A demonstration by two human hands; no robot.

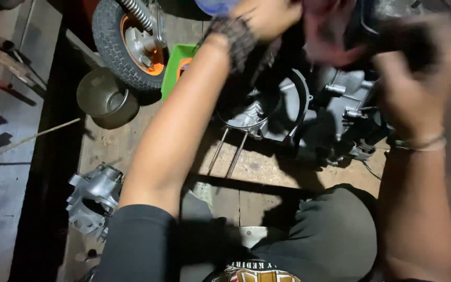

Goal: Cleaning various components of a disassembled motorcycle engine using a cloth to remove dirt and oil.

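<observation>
We count one engine case [298, 112] on the wooden platform [131, 141], far centre, two studs [225, 154] projecting nearward. Left hand [267, 18] and right hand [416, 86] hover above it, blurred; finger states we cannot tell. One wheel [126, 42], one pot [105, 99] left; platform edge close left.

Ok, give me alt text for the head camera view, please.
Two bare hands, left hand and blurred right hand, work above a grey metal engine casing on a wooden floor. A small black-tyred wheel and round metal bowl lie nearby.

Both hands — left hand [267, 18], right hand [418, 89] — blurred, perhaps gripping, above engine casing [288, 104].
</observation>
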